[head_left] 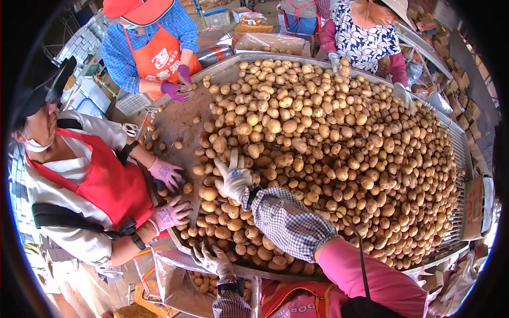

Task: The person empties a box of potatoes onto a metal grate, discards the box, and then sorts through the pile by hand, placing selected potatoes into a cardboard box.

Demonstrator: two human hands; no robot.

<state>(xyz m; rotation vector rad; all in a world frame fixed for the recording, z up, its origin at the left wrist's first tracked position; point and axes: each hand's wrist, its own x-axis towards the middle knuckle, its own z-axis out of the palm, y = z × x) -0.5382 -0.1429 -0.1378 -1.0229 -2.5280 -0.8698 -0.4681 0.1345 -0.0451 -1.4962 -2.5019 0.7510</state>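
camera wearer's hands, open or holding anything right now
Left hand: open, nothing visibly held, near the potatoes.
Right hand: open, spread over the potatoes.

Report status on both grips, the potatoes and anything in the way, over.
Right grip open, spread over potatoes. Left grip open at table edge. Potatoes heaped loose. Nearby co-worker's pink-gloved hand might obstruct.

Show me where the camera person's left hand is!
In the head view, the left hand is low, left of centre, at the near edge of the metal table, above the lined box of potatoes.
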